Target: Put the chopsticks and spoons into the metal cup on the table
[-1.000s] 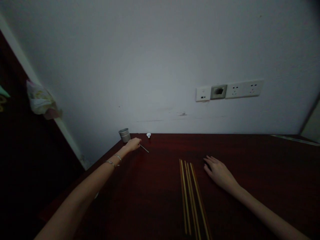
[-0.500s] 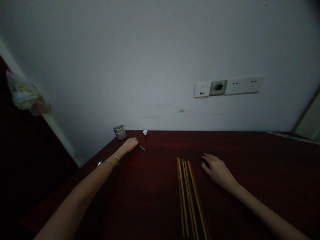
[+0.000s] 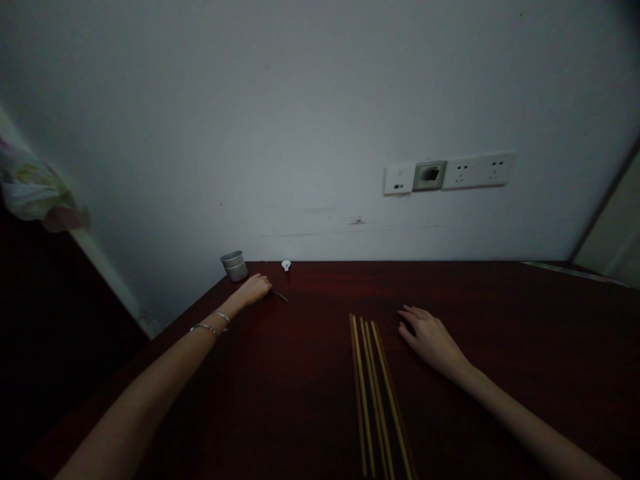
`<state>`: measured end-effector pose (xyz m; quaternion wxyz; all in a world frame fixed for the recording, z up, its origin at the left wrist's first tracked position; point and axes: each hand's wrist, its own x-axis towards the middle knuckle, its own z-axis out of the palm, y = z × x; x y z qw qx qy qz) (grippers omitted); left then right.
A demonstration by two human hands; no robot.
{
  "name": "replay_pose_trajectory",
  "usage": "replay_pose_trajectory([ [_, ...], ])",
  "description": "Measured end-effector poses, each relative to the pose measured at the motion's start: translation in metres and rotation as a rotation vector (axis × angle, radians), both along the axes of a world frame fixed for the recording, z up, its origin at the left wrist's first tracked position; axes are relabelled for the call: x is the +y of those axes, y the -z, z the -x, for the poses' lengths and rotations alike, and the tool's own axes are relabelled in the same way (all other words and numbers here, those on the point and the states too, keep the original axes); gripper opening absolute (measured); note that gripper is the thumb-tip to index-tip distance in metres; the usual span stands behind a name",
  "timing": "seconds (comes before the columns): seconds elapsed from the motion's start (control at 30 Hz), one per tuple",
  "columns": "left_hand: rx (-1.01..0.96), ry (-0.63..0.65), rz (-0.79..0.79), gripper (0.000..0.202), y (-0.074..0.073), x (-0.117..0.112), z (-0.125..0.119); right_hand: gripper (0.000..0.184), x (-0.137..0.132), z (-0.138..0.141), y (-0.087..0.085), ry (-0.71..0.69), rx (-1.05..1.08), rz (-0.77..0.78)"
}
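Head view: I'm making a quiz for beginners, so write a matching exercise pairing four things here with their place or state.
1. Metal cup
2. Sticks
3. Left hand
4. Right hand

A. Holding a slim rod
B. By the table's far left corner
C. Back upward, beside the sticks
D. Side by side, between the hands

Pairs: 1-B, 2-D, 3-A, 4-C

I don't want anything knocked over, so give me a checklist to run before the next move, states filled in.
1. Left hand at the thin rod: ok, one end juts past the fingers.
2. Firm grip on the rod: cannot tell, the hand hides it.
3. Metal cup upright: ok, mouth up.
4. Small white piece apart from the cup: ok.
5. Long sticks clear of the right hand: ok, a gap shows.
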<state>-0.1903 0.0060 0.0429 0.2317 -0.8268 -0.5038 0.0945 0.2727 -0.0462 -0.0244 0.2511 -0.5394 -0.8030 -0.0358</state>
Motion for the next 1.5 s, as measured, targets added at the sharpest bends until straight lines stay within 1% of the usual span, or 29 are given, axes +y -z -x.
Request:
replay_pose_trajectory([
  [0.1, -0.053, 0.036, -0.030, 0.020, -0.012, -0.008, -0.008, 0.039, 0.001, 0.000, 0.001, -0.001, -0.001, 0.006],
  [0.17, -0.122, 0.067, -0.070, 0.022, -0.021, -0.013, -0.016, 0.039, 0.001, 0.000, 0.002, -0.002, 0.010, 0.007],
  [0.3, -0.291, 0.116, -0.128, 0.022, -0.039, -0.022, -0.043, 0.038, 0.001, 0.001, 0.001, 0.001, 0.026, 0.015],
  [0.4, -0.448, 0.111, -0.127, 0.020, -0.048, -0.027, -0.074, 0.039, -0.001, 0.001, -0.002, 0.003, 0.010, 0.023],
  [0.47, -0.595, 0.077, -0.132, 0.018, -0.052, -0.029, -0.099, 0.039, -0.002, 0.002, -0.005, 0.011, -0.010, 0.025],
  [0.53, -0.788, 0.046, -0.151, 0.017, -0.054, -0.032, -0.126, 0.039, -0.004, 0.003, -0.007, 0.015, -0.029, 0.024],
  [0.6, -1.007, 0.041, -0.137, 0.016, -0.055, -0.036, -0.154, 0.039, -0.005, 0.003, -0.008, 0.014, -0.032, 0.020],
  [0.67, -1.211, 0.032, -0.045, 0.016, -0.054, -0.041, -0.181, 0.039, -0.007, 0.004, -0.009, 0.014, -0.021, 0.017],
  [0.73, -1.379, 0.048, 0.116, 0.016, -0.052, -0.049, -0.205, 0.038, -0.008, 0.004, -0.010, 0.018, -0.014, 0.015],
  [0.8, -1.516, 0.068, 0.283, 0.015, -0.050, -0.058, -0.225, 0.038, -0.008, 0.004, -0.011, 0.018, -0.016, 0.016],
  [0.87, -1.612, 0.062, 0.433, 0.015, -0.047, -0.068, -0.240, 0.038, -0.008, 0.003, -0.013, 0.011, -0.020, 0.024],
  [0.93, -1.651, 0.035, 0.570, 0.015, -0.045, -0.077, -0.248, 0.039, -0.008, 0.002, -0.014, 0.002, -0.019, 0.039],
  [1.0, -1.657, 0.015, 0.665, 0.015, -0.042, -0.083, -0.252, 0.039, -0.008, 0.002, -0.014, -0.005, -0.009, 0.056],
  [1.17, -1.690, -0.017, 0.762, 0.014, -0.037, -0.088, -0.257, 0.037, -0.007, -0.001, -0.015, -0.017, 0.077, 0.095],
  [1.23, -1.697, -0.040, 0.794, 0.013, -0.036, -0.090, -0.261, 0.036, -0.003, -0.004, -0.022, -0.052, 0.178, 0.124],
  [1.3, -1.691, -0.045, 0.825, 0.012, -0.033, -0.091, -0.265, 0.034, 0.002, -0.005, -0.037, -0.102, 0.353, 0.163],
  [1.37, -1.683, -0.040, 0.853, 0.013, -0.031, -0.093, -0.269, 0.030, 0.007, -0.004, -0.059, -0.145, 0.599, 0.242],
  [1.43, -1.679, -0.046, 0.876, 0.014, -0.029, -0.095, -0.273, 0.031, 0.010, 0.001, -0.083, -0.159, 0.907, 0.397],
  [1.5, -1.680, -0.055, 0.898, 0.015, -0.027, -0.097, -0.275, 0.031, 0.009, 0.008, -0.104, -0.181, 1.132, 0.484],
])
